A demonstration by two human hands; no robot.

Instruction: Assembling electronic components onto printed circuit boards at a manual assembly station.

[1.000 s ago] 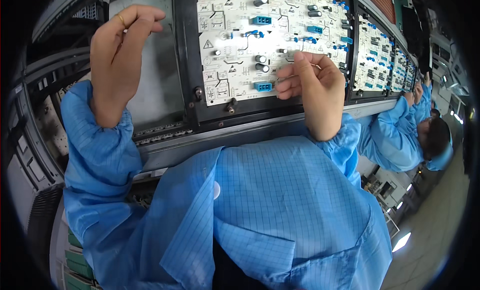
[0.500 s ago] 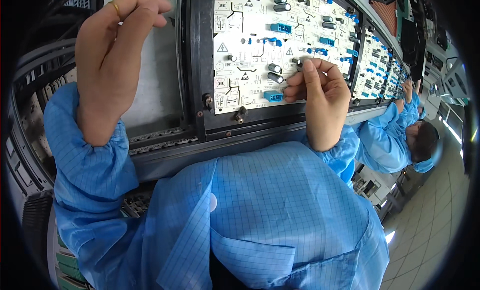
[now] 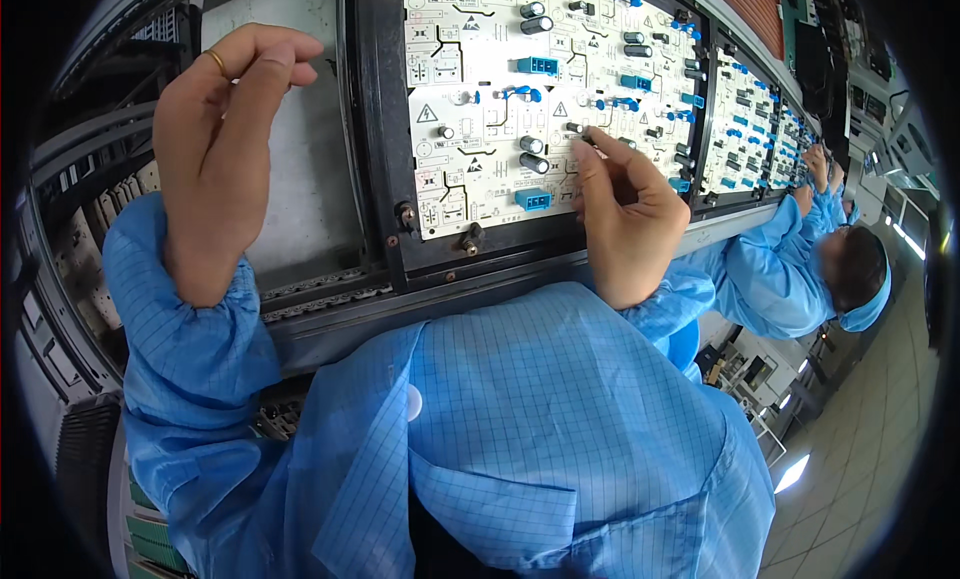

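Note:
My right hand is over the near part of a white circuit board. Its thumb and forefinger close around a small dark component, whose exact kind is hard to see. Beside the fingertips stand a black capacitor and a blue connector. My left hand, with a ring on one finger, hovers left of the board above a grey metal surface. Its thumb and fingers are pinched together; anything between them is hidden.
A dark frame with brass-coloured screws borders the board. More populated boards continue to the right along the line. A co-worker in a blue smock works there. Dark rails and a chain run near my waist.
The board and frame have shifted slightly left in view. My right hand has moved a little left, its thumb and forefinger now at the small component. My left hand stays pinched, slightly lower.

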